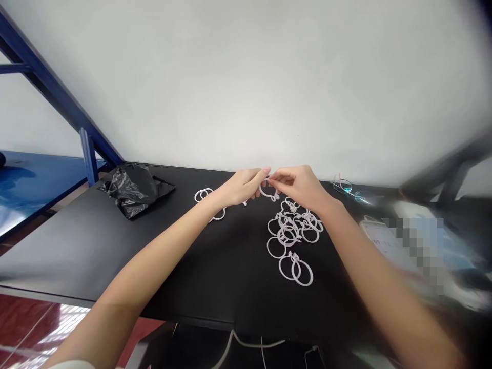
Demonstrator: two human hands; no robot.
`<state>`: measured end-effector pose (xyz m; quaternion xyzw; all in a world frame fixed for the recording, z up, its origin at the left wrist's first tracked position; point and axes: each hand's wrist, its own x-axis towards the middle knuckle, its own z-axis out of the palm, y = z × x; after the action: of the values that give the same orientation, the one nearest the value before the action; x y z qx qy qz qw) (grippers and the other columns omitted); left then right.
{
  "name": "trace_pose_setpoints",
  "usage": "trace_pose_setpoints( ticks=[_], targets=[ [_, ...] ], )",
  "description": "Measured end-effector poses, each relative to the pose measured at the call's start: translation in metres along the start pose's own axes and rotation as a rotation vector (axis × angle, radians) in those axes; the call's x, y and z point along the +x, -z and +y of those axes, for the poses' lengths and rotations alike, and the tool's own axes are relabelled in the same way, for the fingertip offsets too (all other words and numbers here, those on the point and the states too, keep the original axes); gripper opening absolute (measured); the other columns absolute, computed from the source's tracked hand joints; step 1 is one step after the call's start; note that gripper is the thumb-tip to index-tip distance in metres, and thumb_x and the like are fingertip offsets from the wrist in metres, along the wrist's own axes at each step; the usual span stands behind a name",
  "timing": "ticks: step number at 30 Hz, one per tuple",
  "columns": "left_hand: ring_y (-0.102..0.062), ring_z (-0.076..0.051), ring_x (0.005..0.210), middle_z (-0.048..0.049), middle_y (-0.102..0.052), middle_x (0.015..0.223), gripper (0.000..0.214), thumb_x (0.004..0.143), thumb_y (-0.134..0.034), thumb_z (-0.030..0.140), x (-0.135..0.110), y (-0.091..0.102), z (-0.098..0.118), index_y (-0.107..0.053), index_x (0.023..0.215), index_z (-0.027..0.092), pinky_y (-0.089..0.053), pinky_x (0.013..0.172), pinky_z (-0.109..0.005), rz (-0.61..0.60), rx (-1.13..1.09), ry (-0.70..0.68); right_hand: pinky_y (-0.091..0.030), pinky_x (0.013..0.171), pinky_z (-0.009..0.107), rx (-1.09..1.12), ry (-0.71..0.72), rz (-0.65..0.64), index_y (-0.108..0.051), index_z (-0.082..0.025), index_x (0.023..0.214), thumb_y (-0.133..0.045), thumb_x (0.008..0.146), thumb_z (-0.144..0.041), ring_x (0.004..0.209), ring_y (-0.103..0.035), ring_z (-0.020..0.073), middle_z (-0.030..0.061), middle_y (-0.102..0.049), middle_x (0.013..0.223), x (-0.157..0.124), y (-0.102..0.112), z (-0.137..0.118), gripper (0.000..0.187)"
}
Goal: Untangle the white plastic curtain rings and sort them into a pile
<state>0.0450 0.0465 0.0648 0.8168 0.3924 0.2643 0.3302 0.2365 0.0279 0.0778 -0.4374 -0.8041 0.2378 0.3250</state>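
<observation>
Between my two hands, above the black table [230, 261], is a white plastic ring [262, 192] with a small clip at its lower end. My left hand [246, 185] closes on the ring's left side, its thumb pointing up and right. From the other side, my right hand [295, 183] pinches the ring's top with thumb and fingertips. Just below my right hand lies a loose pile of similar white clip rings [288, 236], some overlapping. Several more white rings [203, 195] lie to the left, partly hidden behind my left wrist.
A crumpled black plastic bag [134, 189] lies on the table's left. Eyeglasses [343, 186] rest near the wall at right. A phone [384, 238] and other blurred items sit beyond my right forearm. A blue metal frame [65, 97] stands left; cables [246, 344] hang below the front edge.
</observation>
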Motion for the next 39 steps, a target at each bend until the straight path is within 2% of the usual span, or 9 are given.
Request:
trace_pose_setpoints(
  ticks=[4,10,14,18,21,23,27,31,39],
  targets=[
    [-0.040,-0.009,0.045,0.0042,-0.040,0.054,0.042,0.100,-0.035,0.042,0.003,-0.005,0.000,-0.039,0.064,0.020,-0.036,0.046,-0.025,0.054,-0.149,-0.021,-0.052,0.055,0.028,0.066,0.057,0.133,-0.073,-0.016,0.079,-0.063,0.086,-0.031,0.055,-0.063,0.0134,0.0018,-0.069,0.066,-0.001,-0.004,-0.006,0.019],
    [-0.024,-0.005,0.039,0.0090,-0.022,0.052,0.044,0.102,-0.031,0.045,0.005,-0.012,0.008,-0.028,0.064,0.022,-0.038,0.042,-0.022,0.247,-0.669,0.012,-0.059,0.063,0.032,0.033,0.163,0.436,-0.071,-0.019,0.090,-0.065,0.086,-0.037,0.064,-0.071,0.0178,0.0038,-0.075,0.075,-0.003,-0.021,-0.011,0.019],
    [-0.018,-0.006,0.039,0.0094,-0.018,0.052,0.041,0.103,-0.029,0.037,0.000,-0.018,0.021,-0.025,0.065,0.023,-0.033,0.041,-0.021,0.232,-0.871,0.093,-0.057,0.064,0.034,-0.173,0.271,0.629,-0.067,-0.025,0.076,-0.056,0.092,-0.036,0.068,-0.071,0.0195,0.0031,-0.075,0.074,-0.008,-0.033,-0.015,0.022],
    [-0.018,-0.007,0.040,0.0093,-0.015,0.052,0.038,0.102,-0.030,0.039,-0.005,-0.024,0.028,-0.027,0.068,0.023,-0.034,0.042,-0.022,0.199,-0.927,0.153,-0.056,0.065,0.037,-0.215,0.316,0.635,-0.065,-0.028,0.079,-0.058,0.090,-0.042,0.070,-0.069,0.0218,0.0045,-0.074,0.075,-0.012,-0.037,-0.018,0.019],
    [-0.022,-0.007,0.040,0.0089,-0.017,0.054,0.037,0.103,-0.027,0.040,-0.006,-0.026,0.029,-0.027,0.070,0.023,-0.035,0.042,-0.022,0.221,-0.829,0.138,-0.054,0.064,0.038,-0.196,0.339,0.635,-0.064,-0.028,0.080,-0.055,0.092,-0.039,0.069,-0.067,0.0215,0.0043,-0.072,0.073,-0.012,-0.038,-0.018,0.019],
    [-0.030,-0.007,0.040,0.0074,-0.028,0.056,0.036,0.103,-0.023,0.043,-0.006,-0.027,0.028,-0.032,0.074,0.023,-0.036,0.042,-0.022,0.306,-0.693,0.059,-0.053,0.063,0.038,-0.205,0.339,0.643,-0.063,-0.028,0.079,-0.052,0.093,-0.038,0.067,-0.066,0.0212,0.0044,-0.071,0.072,-0.012,-0.039,-0.016,0.020],
    [-0.048,-0.010,0.054,-0.0001,-0.052,0.070,0.035,0.102,-0.025,0.047,-0.010,-0.028,0.023,-0.046,0.091,0.021,-0.042,0.050,-0.025,0.537,-0.315,-0.279,-0.053,0.061,0.038,-0.208,0.346,0.652,-0.060,-0.028,0.076,-0.048,0.094,-0.040,0.066,-0.065,0.0212,0.0044,-0.070,0.069,-0.014,-0.046,-0.013,0.025],
    [-0.046,-0.012,0.053,-0.0025,-0.051,0.064,0.047,0.103,-0.018,0.045,-0.015,-0.031,0.011,-0.046,0.075,0.020,-0.042,0.053,-0.030,0.613,-0.046,-0.535,-0.053,0.056,0.036,-0.190,0.374,0.659,-0.057,-0.029,0.076,-0.048,0.094,-0.039,0.061,-0.064,0.0199,0.0028,-0.069,0.067,-0.019,-0.059,-0.014,0.023],
    [-0.044,-0.013,0.049,-0.0023,-0.052,0.059,0.048,0.102,-0.012,0.044,-0.011,-0.031,-0.006,-0.041,0.072,0.022,-0.037,0.052,-0.030,0.555,0.083,-0.432,-0.050,0.055,0.031,-0.056,0.353,0.664,-0.055,-0.024,0.073,-0.050,0.094,-0.033,0.055,-0.061,0.0157,0.0020,-0.066,0.063,-0.016,-0.067,-0.013,0.024]
  ],
)
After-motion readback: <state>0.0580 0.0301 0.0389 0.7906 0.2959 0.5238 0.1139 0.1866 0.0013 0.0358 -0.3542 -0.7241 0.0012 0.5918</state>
